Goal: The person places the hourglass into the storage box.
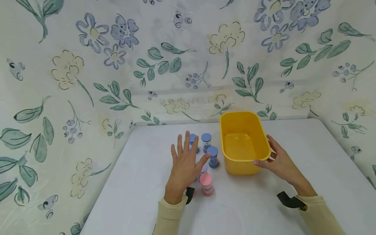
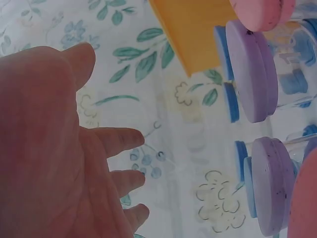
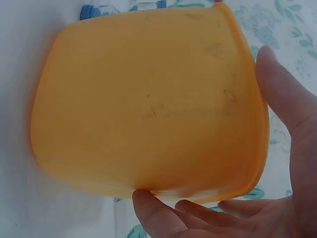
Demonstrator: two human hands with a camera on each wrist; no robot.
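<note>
My left hand (image 1: 184,166), fingers spread, hovers over a cluster of small sand timers and covers part of it in the head view. Blue-capped timers (image 1: 213,157) stand at the back, a purple one (image 1: 203,167) peeks out beside the hand, and a pink one (image 1: 206,183) stands in front. Purple caps (image 2: 251,74) line the right side of the left wrist view, apart from the fingers. My right hand (image 1: 282,163) holds the near right corner of a yellow plastic bin (image 1: 242,167), thumb at the rim and fingers along the side. Nothing lies in the bin.
A white table (image 1: 141,176) carries everything, with its far edge just behind the bin. A flower-printed sheet (image 1: 117,75) hangs behind and along the sides. Dark straps (image 1: 290,199) circle both wrists over pale sleeves.
</note>
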